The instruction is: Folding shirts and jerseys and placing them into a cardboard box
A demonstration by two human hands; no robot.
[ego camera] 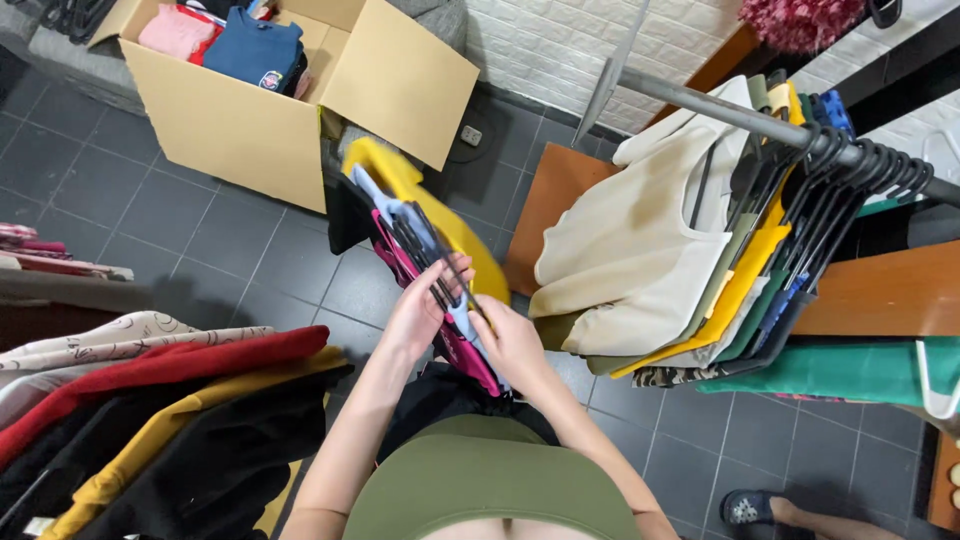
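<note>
Hangers [425,250] bundle: fingers of left hand [415,315], right hand [512,340] clamped on; tan box [230,130] behind.

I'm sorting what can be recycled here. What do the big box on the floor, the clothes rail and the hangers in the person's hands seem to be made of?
Box: brown corrugated cardboard, matte, with folded flaps. Clothes rail: grey metal tube by its dull sheen. Hangers, held by the left hand and right hand: thin, dark and pale blue, probably plastic; too blurred to be sure.
</note>
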